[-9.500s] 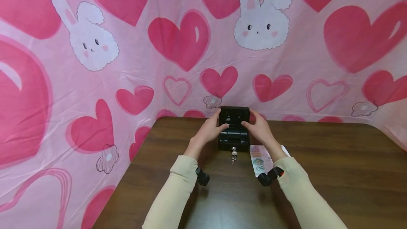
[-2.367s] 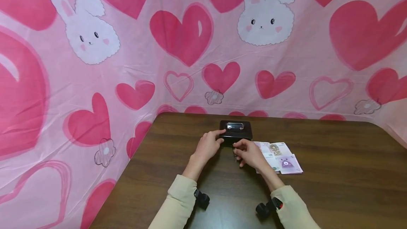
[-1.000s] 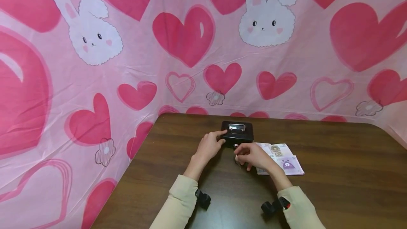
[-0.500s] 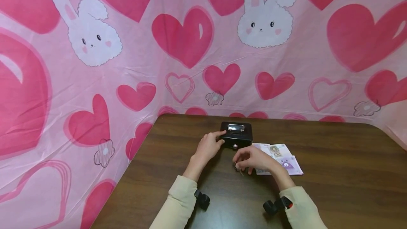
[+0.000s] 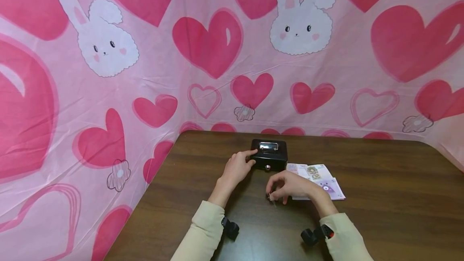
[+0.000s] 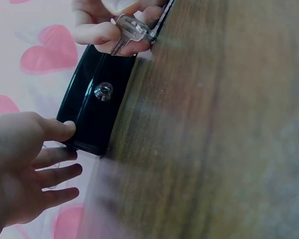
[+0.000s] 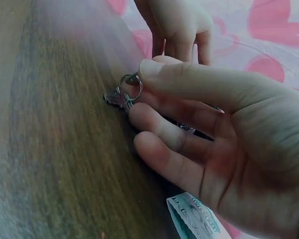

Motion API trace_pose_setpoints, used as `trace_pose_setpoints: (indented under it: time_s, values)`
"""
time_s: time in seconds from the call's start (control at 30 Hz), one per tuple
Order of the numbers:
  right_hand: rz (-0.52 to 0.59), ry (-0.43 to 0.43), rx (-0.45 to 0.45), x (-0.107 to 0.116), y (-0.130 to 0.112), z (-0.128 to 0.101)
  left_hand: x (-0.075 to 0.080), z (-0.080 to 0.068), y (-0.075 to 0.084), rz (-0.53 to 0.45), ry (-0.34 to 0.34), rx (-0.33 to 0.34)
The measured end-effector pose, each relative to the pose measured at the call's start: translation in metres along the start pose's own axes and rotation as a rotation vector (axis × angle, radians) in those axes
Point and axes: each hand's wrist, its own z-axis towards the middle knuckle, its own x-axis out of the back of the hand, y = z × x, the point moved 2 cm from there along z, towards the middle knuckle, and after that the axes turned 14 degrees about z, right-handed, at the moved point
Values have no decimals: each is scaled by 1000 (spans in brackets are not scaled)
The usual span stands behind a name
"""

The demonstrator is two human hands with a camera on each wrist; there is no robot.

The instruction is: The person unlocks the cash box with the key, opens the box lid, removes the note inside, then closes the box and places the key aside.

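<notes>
A small black cash box (image 5: pixel 270 155) stands shut on the brown table (image 5: pixel 380 196), with a metal handle on its lid and a bare keyhole (image 5: pixel 267 167) in its front. My left hand (image 5: pixel 243 162) rests at its left front corner, index finger on the lid. In the left wrist view the thumb (image 6: pixel 60 130) touches the cash box (image 6: pixel 92 117) near the keyhole (image 6: pixel 104 90). My right hand (image 5: pixel 278 192), a little nearer than the box, pinches a small bunch of keys (image 5: pixel 272 197). The keys (image 7: pixel 122 97) hang on a ring just above the wood.
Several banknotes (image 5: pixel 320 178) lie fanned on the table right of the box, partly under my right wrist. A pink cloth with hearts and rabbits (image 5: pixel 203 51) hangs close behind and to the left. Bare wood stretches to the right and toward me.
The lid, up earlier, is down. In the last second my right hand drew the key out of the lock and moved toward me with the keys. The left hand stayed.
</notes>
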Motion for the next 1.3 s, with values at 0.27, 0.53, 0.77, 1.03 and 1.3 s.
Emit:
trace_pose_setpoints:
  time_s: [0.27,0.53,0.77,1.03,1.3]
  values:
    - [-27,-17,0,-2,-1,0,3,-1,1,7,7,-5]
    - [-40,19,-14,3,-3,-6,3,-2,6,25,20,8]
    - [-44,68,-23,13,-2,-12,5,-2,8,105,83,-16]
    - [-63,121,-7,31,-4,-25,5,-2,11,137,105,-26]
    - [-143,205,33,45,-7,-38,7,-3,12,185,76,-44]
